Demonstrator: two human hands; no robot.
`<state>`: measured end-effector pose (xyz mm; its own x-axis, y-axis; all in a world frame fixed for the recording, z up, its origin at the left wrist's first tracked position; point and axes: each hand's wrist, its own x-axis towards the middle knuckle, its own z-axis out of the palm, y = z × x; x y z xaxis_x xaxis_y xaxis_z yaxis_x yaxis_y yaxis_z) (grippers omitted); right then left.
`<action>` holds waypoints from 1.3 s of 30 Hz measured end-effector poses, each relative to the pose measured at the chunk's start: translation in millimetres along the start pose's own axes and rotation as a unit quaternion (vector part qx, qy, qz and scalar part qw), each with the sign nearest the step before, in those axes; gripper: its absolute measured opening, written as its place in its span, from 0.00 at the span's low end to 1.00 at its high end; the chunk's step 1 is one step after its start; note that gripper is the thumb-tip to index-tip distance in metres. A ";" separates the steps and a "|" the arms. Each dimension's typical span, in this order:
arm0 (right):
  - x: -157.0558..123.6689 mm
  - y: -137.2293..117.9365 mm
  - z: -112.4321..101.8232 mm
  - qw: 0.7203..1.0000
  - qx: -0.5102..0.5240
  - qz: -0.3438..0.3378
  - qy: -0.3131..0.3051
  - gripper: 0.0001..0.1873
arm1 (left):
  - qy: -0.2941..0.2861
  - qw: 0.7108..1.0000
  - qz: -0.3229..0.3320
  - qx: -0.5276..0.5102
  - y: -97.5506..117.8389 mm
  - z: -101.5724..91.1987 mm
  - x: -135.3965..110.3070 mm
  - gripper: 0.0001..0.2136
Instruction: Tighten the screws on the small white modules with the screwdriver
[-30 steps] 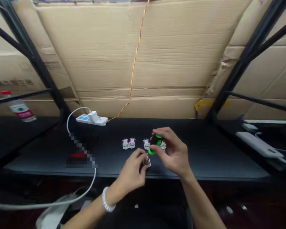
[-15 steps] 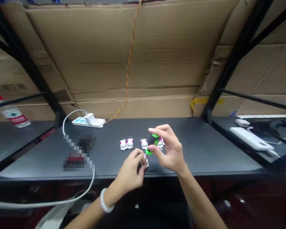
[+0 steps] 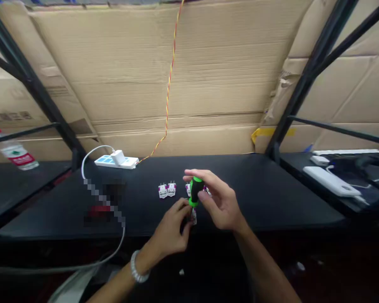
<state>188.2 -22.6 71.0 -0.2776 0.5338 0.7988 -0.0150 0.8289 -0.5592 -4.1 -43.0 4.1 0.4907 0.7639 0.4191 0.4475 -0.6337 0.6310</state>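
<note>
A stubby screwdriver [image 3: 196, 190] with a black and green handle stands nearly upright, its tip down at a small white part [image 3: 194, 217]. My right hand [image 3: 219, 201] is around the handle, thumb against its side and fingers reaching over the top. My left hand [image 3: 173, 227] pinches the white part near the table's front edge, and its fingers hide most of that part. Behind my hands lie similar white and purple two-pronged pieces: a pair [image 3: 167, 190] to the left, and others partly covered by my right hand.
A white power strip [image 3: 116, 161] with a plugged-in adapter and cable lies at the back left of the black table [image 3: 265, 193]. Pixelated items blur the left side. Black metal posts [image 3: 292, 105] frame both sides. A white power bank-like box [image 3: 331, 182] sits at right.
The screwdriver has gone from tilted to nearly upright, and my right hand has shifted left with it. My left hand stays at the white part. The picture has brightened at the back.
</note>
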 end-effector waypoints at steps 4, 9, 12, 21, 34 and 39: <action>0.7 -0.8 1.9 0.998 -0.034 -0.025 0.043 0.25 | -0.003 1.000 -0.012 0.009 -2.4 0.7 -0.9 0.07; 0.5 -4.4 3.6 0.999 -0.042 -0.022 0.025 0.26 | 0.002 1.000 -0.004 0.010 -1.7 0.0 -0.1 0.08; 0.1 -5.9 4.6 1.000 0.007 -0.004 -0.007 0.27 | 0.004 1.000 0.001 0.009 -1.0 0.0 0.2 0.07; 1.5 -5.9 5.5 0.997 -0.054 -0.028 0.040 0.25 | 0.010 1.000 0.001 0.028 -1.4 1.5 -0.7 0.08; 2.6 -11.8 5.7 1.000 -0.011 -0.021 0.006 0.26 | 0.024 0.999 0.010 0.028 -2.6 4.3 -1.6 0.07; 3.0 -13.4 7.6 0.998 -0.035 -0.033 0.033 0.23 | 0.044 0.998 0.019 0.044 -4.2 5.3 -1.9 0.08</action>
<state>180.3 -33.4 79.1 -0.2142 0.4857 0.8475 0.0370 0.8710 -0.4899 -3.0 -42.4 -2.8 0.4424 0.7441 0.5005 0.4949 -0.6680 0.5557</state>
